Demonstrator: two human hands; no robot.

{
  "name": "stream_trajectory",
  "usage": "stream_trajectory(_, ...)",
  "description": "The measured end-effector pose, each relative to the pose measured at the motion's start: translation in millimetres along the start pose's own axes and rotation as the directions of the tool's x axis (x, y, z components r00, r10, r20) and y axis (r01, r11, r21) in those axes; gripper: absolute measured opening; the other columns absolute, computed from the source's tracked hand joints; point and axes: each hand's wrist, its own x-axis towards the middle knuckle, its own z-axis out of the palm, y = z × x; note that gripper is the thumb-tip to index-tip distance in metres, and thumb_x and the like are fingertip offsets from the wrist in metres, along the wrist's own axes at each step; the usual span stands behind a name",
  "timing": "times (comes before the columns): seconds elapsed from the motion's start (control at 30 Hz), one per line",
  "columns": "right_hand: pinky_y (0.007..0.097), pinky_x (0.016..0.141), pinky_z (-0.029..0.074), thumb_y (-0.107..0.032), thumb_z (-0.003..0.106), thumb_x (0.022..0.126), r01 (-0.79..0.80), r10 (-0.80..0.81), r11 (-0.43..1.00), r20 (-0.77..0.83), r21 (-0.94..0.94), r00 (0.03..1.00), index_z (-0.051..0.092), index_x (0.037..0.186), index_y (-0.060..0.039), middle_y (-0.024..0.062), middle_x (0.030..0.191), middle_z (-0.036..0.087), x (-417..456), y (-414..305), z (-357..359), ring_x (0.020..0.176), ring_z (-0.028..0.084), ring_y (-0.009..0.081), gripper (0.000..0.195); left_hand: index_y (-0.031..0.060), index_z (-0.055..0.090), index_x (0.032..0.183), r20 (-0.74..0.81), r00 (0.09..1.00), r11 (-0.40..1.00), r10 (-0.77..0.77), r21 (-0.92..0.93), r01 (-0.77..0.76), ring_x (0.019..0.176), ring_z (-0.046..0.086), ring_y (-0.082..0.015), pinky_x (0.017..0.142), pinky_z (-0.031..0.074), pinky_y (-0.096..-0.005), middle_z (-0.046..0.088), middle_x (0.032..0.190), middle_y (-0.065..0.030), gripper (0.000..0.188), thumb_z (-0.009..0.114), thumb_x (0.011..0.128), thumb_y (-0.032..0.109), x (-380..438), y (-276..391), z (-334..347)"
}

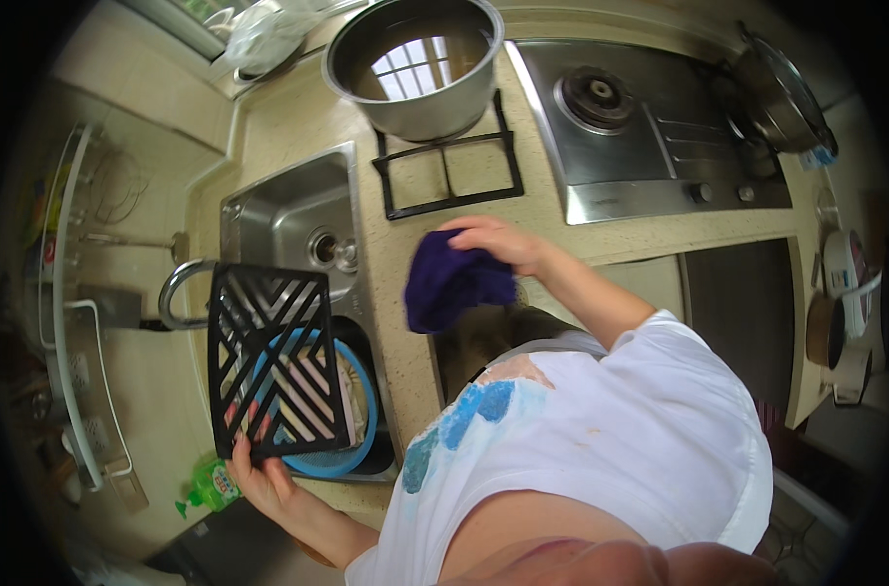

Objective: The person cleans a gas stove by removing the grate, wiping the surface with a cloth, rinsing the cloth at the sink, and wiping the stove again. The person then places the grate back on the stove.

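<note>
My left hand grips the lower edge of a flat black slatted panel, with some fingers showing through its slots. The panel is held over the double stainless steel sink and hides part of the chrome faucet. Beneath it, a blue plastic basket sits in the nearer basin, its contents partly covered. A dark purple cloth hangs folded from my right hand, above the counter edge. The cloth and the panel are apart.
A large metal pot of liquid stands at a black pan support on the counter. Right of it is a gas hob with another pot. A green pump bottle stands beside the sink. A wall rack runs along the left.
</note>
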Motion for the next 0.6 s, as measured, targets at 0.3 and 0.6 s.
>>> stream_trajectory(0.3,0.0414,0.097,0.04,-0.035,0.067,0.077,-0.275,-0.693,0.045,-0.228,-0.961,0.684,0.065,0.112,-0.0179,0.0137,0.126,0.054,-111,-52,-180,0.121,0.043,0.0315,0.039,-0.0099,0.045,0.124,0.024,0.999,0.997,0.041,0.059,-0.042,0.109,0.057,-0.0327,0.089,0.05,-0.0398,0.054,0.124,-0.0194,0.04,0.049,0.086,0.002,-55,21,55)
stream_trajectory(0.6,0.0447,0.09,0.042,-0.033,0.067,0.078,-0.167,-0.563,-0.246,0.001,-0.955,0.826,0.062,0.115,-0.0267,0.0044,0.127,0.05,-144,-70,-320,0.115,0.044,0.0305,0.038,-0.0108,0.045,0.124,-0.039,0.999,0.991,0.024,0.134,-0.019,0.109,0.058,-0.0293,0.089,0.051,-0.0369,0.052,0.126,-0.0193,0.042,0.048,0.087,0.009,-151,7,176)
